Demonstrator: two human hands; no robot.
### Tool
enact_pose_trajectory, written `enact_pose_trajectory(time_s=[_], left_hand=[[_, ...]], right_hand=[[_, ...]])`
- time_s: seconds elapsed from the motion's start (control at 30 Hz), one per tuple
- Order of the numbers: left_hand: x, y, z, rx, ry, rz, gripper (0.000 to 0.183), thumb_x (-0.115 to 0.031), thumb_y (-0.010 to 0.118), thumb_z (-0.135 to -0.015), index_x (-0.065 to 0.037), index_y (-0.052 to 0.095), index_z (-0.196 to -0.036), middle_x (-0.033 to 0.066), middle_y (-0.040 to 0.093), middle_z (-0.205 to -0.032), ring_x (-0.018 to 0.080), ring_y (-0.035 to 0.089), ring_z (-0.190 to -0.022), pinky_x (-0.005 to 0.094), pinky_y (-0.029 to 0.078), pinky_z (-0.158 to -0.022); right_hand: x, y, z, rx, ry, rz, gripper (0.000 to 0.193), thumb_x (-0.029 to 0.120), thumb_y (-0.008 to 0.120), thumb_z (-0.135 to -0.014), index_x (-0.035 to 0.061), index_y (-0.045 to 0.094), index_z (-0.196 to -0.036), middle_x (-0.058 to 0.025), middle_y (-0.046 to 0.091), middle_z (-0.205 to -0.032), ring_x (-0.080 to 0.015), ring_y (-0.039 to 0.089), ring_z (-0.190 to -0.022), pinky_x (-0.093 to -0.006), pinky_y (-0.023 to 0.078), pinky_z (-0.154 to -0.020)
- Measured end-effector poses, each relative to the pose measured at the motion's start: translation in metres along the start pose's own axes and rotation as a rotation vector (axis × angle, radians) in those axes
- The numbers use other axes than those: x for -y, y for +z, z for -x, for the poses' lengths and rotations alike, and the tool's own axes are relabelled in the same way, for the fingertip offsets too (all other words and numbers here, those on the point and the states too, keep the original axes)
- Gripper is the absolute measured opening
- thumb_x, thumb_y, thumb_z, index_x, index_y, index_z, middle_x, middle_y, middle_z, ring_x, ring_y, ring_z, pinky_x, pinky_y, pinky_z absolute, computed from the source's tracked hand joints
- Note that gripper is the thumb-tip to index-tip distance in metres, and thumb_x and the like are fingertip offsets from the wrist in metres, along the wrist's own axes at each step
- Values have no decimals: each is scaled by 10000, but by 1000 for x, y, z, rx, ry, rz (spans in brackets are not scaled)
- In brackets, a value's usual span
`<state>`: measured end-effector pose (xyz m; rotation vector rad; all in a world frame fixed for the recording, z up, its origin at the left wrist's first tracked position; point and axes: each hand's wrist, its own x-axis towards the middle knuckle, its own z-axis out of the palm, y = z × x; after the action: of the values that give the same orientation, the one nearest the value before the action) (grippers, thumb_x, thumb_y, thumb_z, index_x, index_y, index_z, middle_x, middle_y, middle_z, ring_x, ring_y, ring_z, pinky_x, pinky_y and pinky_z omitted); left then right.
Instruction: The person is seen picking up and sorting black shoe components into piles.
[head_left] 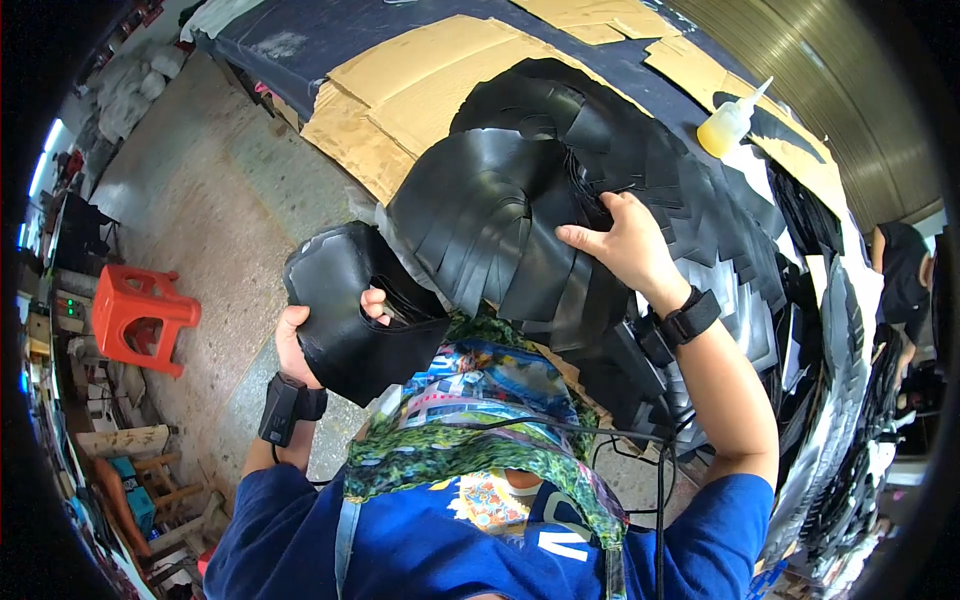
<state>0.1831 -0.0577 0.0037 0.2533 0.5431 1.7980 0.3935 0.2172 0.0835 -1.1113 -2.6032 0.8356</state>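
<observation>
My left hand (292, 345) is wrapped round a thick bundle of curved black leather-like pieces (340, 310). Its thumb lies on the outer side, and fingertips show through the bundle's inner curve. Over the table's near edge spreads a fan of similar black pieces (470, 215), overlapping in layers. At the right edge of this fan is my right hand (628, 245), its thumb on the top surface and its fingers at the layered edges, partly hidden. Both hands grip black pieces, and the two lots are apart.
Flattened cardboard (420, 75) covers part of the dark table (290, 45). A squeeze bottle of yellow liquid (728, 125) stands at the back right. More black pieces (725, 290) are piled rightward. A red plastic stool (145, 315) is on the floor; another person (905, 270) is far right.
</observation>
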Motion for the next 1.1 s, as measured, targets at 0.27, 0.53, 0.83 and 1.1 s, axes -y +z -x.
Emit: enact_pose_trajectory(time_s=[0.27, 0.53, 0.83, 1.1], left_hand=[[-10, 1, 5, -70, -9, -200, 661, -331, 395, -728, 143, 331, -1185, 267, 500, -1105, 331, 525, -992, 412, 372, -926], [-28, 13, 4, -227, 22, -406, 639, -299, 352, -700, 178, 400, -1122, 241, 515, -1109, 300, 529, -999, 355, 369, -928], [-49, 17, -14, -55, 20, -392, 661, -315, 381, -703, 164, 356, -1158, 265, 481, -1142, 308, 529, -1004, 371, 386, -918], [-70, 15, -21, 166, -15, -287, 645, -289, 421, -719, 148, 321, -1183, 298, 465, -1139, 346, 520, -1013, 416, 377, -927]], right_hand=[[29, 5, -19, -149, -112, 240, 508, 381, 701, -628, -21, 548, -898, -179, 605, -783, -308, 595, -784, -374, 470, -707], [50, -5, -4, -197, -376, 168, 293, 100, 651, -660, 33, 531, -919, -150, 582, -838, -310, 577, -797, -362, 468, -692], [64, -34, 15, -79, -631, -228, 385, 15, 610, -700, 14, 509, -1071, -156, 595, -978, -269, 575, -934, -289, 430, -812], [112, -61, 30, 435, -1038, -402, 412, 32, 673, -685, -17, 542, -1072, -155, 608, -962, -256, 605, -847, -292, 458, -725]])
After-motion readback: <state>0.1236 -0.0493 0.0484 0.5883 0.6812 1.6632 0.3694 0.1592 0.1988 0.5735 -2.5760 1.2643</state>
